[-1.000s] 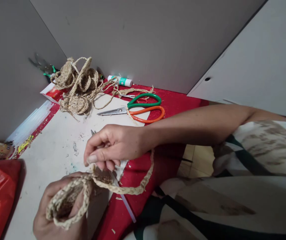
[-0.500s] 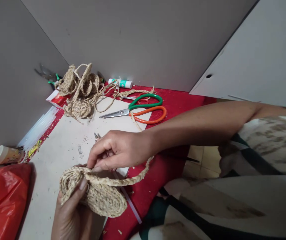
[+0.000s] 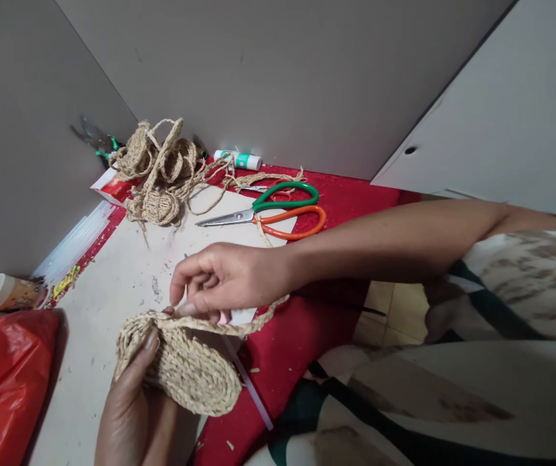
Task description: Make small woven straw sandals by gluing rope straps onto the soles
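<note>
My left hand (image 3: 129,395) grips a coiled oval piece of braided straw (image 3: 197,375), its thumb pressed on the near face at the curled end. From the top edge of the piece, a loose straw braid (image 3: 243,328) runs right beneath my right wrist. My right hand (image 3: 232,278) is closed above that edge, thumb and forefinger pinched together at the braid. A slim tool also seems tucked in its curled fingers; a pink part (image 3: 224,317) shows below the palm, but its kind is hidden.
Large scissors (image 3: 258,217) with green and orange handles lie on white board (image 3: 112,265). Behind are heaped straw braids (image 3: 158,171) and a glue stick (image 3: 239,160). At left are a paper cup (image 3: 8,293), clear sticks (image 3: 74,243) and a red bag (image 3: 8,382). Grey panels rise behind.
The straw piece has tilted so more of its flat oval face shows. My right hand has risen slightly, with the loose braid lifting along with it.
</note>
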Demonstrator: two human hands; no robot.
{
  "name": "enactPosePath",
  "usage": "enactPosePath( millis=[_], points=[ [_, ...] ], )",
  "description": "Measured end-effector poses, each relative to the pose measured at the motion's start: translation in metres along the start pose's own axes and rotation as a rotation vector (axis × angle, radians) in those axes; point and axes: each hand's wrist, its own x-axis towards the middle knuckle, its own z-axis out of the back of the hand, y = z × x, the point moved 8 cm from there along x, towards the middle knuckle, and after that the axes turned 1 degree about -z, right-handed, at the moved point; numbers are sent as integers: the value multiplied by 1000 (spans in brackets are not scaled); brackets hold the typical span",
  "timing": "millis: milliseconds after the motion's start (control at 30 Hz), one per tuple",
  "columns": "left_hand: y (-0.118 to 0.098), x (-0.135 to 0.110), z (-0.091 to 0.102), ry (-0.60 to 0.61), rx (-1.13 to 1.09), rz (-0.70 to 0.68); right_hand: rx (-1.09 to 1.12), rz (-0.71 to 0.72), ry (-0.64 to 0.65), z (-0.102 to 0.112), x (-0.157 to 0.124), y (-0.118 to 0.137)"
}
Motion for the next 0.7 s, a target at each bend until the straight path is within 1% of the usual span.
enactPosePath(
  millis=[67,133,200,300,367,433,533,600,700],
  points=[
    [-4,1,-2,35,1,-43,23,36,-74,9,-3,11],
    [-4,3,-4,68,-10,-61,-22,99,-124,16,-9,25],
    [-4,5,-2,73,-29,-76,-120,128,-123,17,-15,35],
    [-4,8,0,81,-52,-81,-242,99,-72,12,-22,39],
    [-3,9,0,98,-62,-67,-243,75,-36,8,-22,37],
    [-2,9,0,111,-70,-61,-160,52,-31,6,-19,32],
    [-3,10,3,102,-65,-68,18,22,-91,9,-9,20],
    [-2,11,5,88,-55,-57,84,5,-122,10,-2,9],
    [4,9,3,84,-37,-9,44,22,-119,5,3,-2]
  ],
)
